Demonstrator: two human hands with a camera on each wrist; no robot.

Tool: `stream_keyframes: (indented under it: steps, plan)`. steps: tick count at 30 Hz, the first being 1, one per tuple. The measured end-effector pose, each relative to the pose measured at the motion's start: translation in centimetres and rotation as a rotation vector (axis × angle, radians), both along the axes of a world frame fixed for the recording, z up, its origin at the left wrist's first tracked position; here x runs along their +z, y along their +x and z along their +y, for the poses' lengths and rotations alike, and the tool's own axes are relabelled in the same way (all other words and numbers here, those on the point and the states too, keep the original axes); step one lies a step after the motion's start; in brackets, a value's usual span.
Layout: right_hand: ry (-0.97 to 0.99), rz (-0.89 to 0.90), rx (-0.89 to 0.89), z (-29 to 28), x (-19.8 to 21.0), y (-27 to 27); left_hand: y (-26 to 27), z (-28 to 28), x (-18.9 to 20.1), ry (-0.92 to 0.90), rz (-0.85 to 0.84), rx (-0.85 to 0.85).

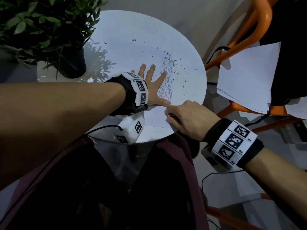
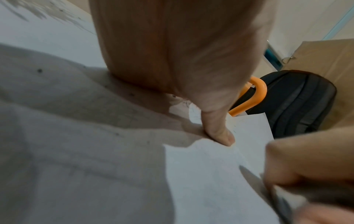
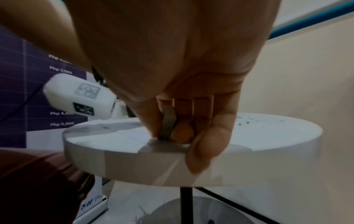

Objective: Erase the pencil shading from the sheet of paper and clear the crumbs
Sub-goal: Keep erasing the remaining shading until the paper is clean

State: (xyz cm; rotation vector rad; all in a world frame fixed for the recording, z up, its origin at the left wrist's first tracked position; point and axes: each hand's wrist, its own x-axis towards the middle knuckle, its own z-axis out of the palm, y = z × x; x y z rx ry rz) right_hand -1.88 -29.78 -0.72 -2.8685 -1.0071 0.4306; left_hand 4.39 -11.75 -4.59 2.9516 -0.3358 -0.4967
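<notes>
Right-hand grip point(image 3: 168, 131): thumb and curled fingers pinch a small grey eraser point(image 3: 168, 122), its lower end on the white sheet of paper point(image 1: 154, 117) close to the near rim of the round white bench point(image 1: 116, 30). Only the right wrist view shows the eraser; from the head view the back of the right hand point(image 1: 187, 118) hides it.

Left hand point(image 1: 152, 85): no grip, fingers spread and flat, palm down on the sheet, thumb tip just beside the right hand's knuckles. Left wrist view confirms the thumb point(image 2: 218, 133) pressed on the paper, with the right hand blurred at the lower right corner.

Head view only: grey pencil shading point(image 1: 166, 80), curved strokes, lies on the sheet just right of the left fingers. Dark eraser crumbs point(image 1: 171, 59) are scattered beyond and to the right of the shading, over sheet and bench top. A few crumbs show in the right wrist view at the far edge, faint.

Surroundings: green potted plant point(image 1: 41, 30) left of the bench; orange chair point(image 1: 249, 39) to the right carrying loose white papers point(image 1: 245, 77). Left wrist view adds a black backpack point(image 2: 298, 103) behind the chair's orange tube.
</notes>
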Motion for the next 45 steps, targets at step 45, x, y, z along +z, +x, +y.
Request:
stream_keyframes:
  steps: [45]
  plan:
    - [1.163, 0.588, -0.669, -1.2, -0.4, 1.3, -0.2, -0.5, -0.1, 0.038, -0.018, 0.018]
